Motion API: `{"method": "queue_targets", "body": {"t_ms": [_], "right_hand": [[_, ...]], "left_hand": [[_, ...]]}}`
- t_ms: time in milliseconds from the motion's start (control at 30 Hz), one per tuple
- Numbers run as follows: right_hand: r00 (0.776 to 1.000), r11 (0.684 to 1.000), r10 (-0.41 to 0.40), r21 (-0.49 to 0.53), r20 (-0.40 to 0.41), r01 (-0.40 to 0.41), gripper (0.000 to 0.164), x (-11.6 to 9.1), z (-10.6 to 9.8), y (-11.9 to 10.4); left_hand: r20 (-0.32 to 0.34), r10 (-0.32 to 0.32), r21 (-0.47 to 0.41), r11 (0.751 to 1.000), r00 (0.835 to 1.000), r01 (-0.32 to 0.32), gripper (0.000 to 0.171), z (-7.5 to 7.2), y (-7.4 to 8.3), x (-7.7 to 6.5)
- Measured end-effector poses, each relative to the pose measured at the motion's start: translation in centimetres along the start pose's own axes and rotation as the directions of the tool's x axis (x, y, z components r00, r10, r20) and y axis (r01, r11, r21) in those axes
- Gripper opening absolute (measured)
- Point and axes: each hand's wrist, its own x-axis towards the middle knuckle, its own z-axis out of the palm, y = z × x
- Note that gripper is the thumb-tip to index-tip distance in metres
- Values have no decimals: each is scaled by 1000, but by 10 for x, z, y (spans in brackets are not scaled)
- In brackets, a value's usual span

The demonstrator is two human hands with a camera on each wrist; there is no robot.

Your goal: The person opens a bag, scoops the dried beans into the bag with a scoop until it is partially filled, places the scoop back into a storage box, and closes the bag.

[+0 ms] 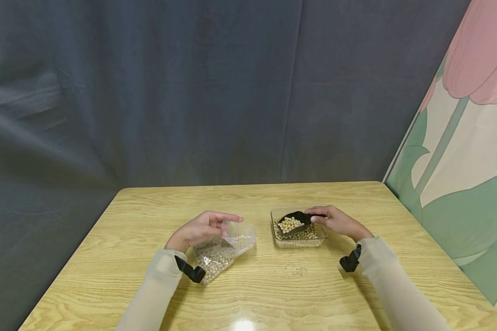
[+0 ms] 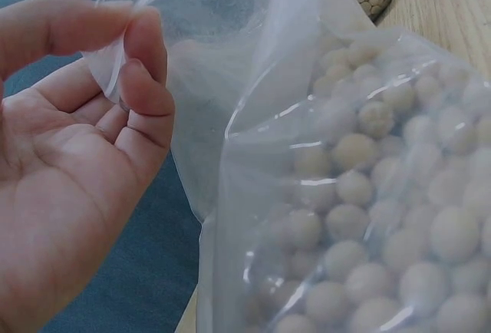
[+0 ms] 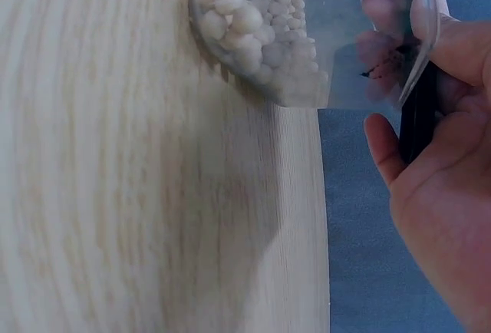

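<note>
My left hand point(image 1: 200, 228) pinches the rim of a clear plastic bag point(image 1: 216, 263) between thumb and fingers. Round, pale dried beans fill the bag's lower part, and its mouth gapes toward the right. In the left wrist view the thumb and index finger point(image 2: 142, 41) hold the film's edge. My right hand point(image 1: 339, 223) grips the handle of a black scoop point(image 1: 301, 216), which carries a heap of yellowish beans point(image 1: 289, 224). The scoop sits over a clear rectangular container point(image 1: 324, 238) that holds more of these beans. In the right wrist view the container's wall overlaps some fingers.
Both the bag and the container stand on a wood-grain table point(image 1: 248, 294). A dark blue curtain point(image 1: 207, 101) hangs behind its far edge, and a flower-patterned panel point(image 1: 451, 161) borders the right side. Each wrist wears a black camera mount point(image 1: 350, 261).
</note>
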Motion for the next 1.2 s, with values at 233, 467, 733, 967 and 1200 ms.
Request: {"method": "queue_targets", "body": {"t_ms": [233,467,733,967,1200], "right_hand": [[1000,1000,-6,20,-13,7,47,-2,0,2],[999,1000,3,13,-34,-2,46,-1,2,2],[997,1000,-9,-27,-71,8,45,2,-3,-4],[996,1000,-2,-23,-89,0,44,4,-5,-10],[995,1000,-6,-26,-96,4,45,10,-4,-22]], "left_hand": [[14,10,-10,1000,1000,-10,50,1,0,0],[13,5,-17,1000,1000,-4,51,1,0,0],[4,-25,-14,1000,1000,25,51,1,2,2],[26,5,-22,1000,1000,-4,50,0,0,3],[12,-15,-15,1000,1000,15,50,0,0,4]]}}
